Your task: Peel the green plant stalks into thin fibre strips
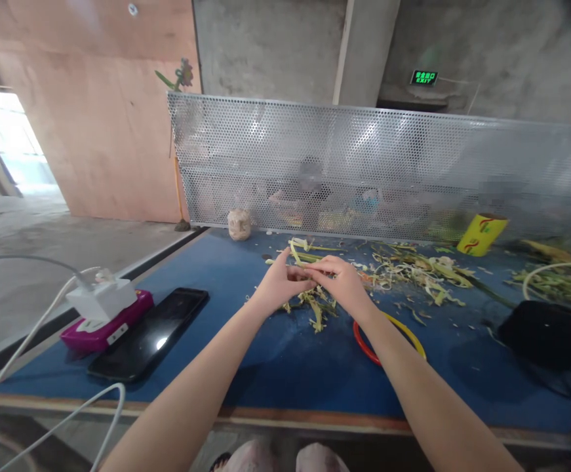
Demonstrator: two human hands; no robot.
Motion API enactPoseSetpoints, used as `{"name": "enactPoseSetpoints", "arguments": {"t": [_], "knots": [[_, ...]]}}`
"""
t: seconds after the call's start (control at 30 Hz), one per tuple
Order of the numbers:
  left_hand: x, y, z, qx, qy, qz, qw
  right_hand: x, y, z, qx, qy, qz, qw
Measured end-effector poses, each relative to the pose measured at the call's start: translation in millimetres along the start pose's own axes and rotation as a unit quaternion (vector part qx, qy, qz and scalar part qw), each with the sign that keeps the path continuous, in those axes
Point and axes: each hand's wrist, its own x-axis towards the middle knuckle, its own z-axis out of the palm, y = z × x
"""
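My left hand (278, 285) and my right hand (341, 282) meet over the blue table top (290, 360), fingertips pinched together on a thin pale green strip (309, 262) that runs between them. Under and behind the hands lies a small heap of green and yellowish strips (315, 305). A larger scatter of the same strips (423, 272) spreads to the right. A red ring and a yellow ring (388, 341) lie flat beneath my right forearm.
A black phone (152, 331), a pink box (103, 328) and a white charger with cables (101, 298) sit at the left. A perforated metal screen (364, 170) stands along the far edge, with a yellow cup (482, 234), a beige lump (239, 224) and a black object (545, 331).
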Motion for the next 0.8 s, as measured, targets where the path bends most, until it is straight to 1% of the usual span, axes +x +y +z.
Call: {"name": "enactPoseSetpoints", "arguments": {"t": [0.17, 0.27, 0.37, 0.47, 0.6, 0.7, 0.8], "knots": [[0.2, -2.2, 0.6, 0.008, 0.011, 0.014, 1.0, -1.4, 2.5, -0.2, -0.023, 0.02, 0.034, 0.999], [-0.7, 1.1, 1.1, 0.03, 0.041, 0.023, 0.998, -1.5, 4.6, 0.7, -0.02, 0.013, 0.063, 0.998], [-1.6, 4.1, 0.5, 0.044, 0.054, 0.029, 0.997, -1.1, 7.0, 3.1, 0.03, -0.002, 0.105, 0.994], [-1.5, 3.6, -1.0, 0.04, 0.043, 0.029, 0.998, -0.2, 8.5, 4.3, 0.089, 0.011, 0.128, 0.988], [0.7, -0.6, -2.8, 0.04, 0.045, 0.016, 0.998, 1.3, 5.7, 0.9, 0.119, 0.036, 0.134, 0.983], [2.1, -1.6, -2.5, 0.031, 0.06, 0.002, 0.998, 2.2, 2.4, -0.8, 0.143, 0.044, 0.113, 0.982], [1.5, 0.3, -1.3, 0.013, 0.065, 0.006, 0.998, 3.1, 2.8, 2.0, 0.205, 0.054, 0.105, 0.972]]}}
